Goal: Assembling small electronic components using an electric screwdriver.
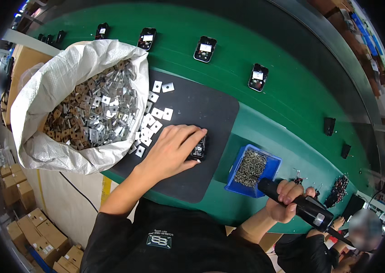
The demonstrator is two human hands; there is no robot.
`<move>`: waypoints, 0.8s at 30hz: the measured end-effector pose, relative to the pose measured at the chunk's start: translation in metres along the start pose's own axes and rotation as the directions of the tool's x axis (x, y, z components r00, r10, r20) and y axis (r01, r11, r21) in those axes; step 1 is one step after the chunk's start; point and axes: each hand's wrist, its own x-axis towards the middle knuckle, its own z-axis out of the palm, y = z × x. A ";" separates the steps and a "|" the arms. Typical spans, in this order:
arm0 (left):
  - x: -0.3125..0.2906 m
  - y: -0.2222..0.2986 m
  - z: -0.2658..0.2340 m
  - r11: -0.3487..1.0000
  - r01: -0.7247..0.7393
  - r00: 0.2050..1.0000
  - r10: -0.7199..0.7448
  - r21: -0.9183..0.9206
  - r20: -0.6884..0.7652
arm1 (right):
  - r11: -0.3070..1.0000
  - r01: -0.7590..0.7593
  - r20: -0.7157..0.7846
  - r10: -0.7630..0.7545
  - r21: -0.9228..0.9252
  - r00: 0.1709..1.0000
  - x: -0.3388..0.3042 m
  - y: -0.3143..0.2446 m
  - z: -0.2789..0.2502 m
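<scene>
1. At far left, a white woven sack (29,123) stands open, filled with metal pieces (110,102).
2. Beside it, loose holed plates (148,119) lie on the dark mat (201,98).
3. Toward the mat's right edge, my left hand (172,148) holds the black device (198,149), thumb and forefinger clamped at opposite ends.
4. Right of the mat, a blue tray (273,168) contains screws (250,167).
5. Farther right, my right hand (285,200) grips a black power screwdriver (313,211), fingers wrapped around it.

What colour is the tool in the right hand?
The tool is mostly black; it shows best in the head view, in the right hand.
</scene>
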 end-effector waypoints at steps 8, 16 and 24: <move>0.005 -0.023 -0.020 0.972 0.227 0.892 -0.184 0.057 -0.412 | 0.992 0.081 -0.035 -0.085 -0.102 0.996 0.001 -0.016 0.017; 0.003 -0.029 -0.013 0.897 0.383 0.895 -0.302 0.219 -0.329 | 0.989 0.151 0.028 -0.151 -0.008 0.988 -0.003 -0.016 0.020; 0.003 -0.031 -0.005 0.985 0.162 0.963 -0.144 0.065 -0.226 | 0.989 0.145 0.057 -0.147 0.034 0.988 0.005 -0.012 0.023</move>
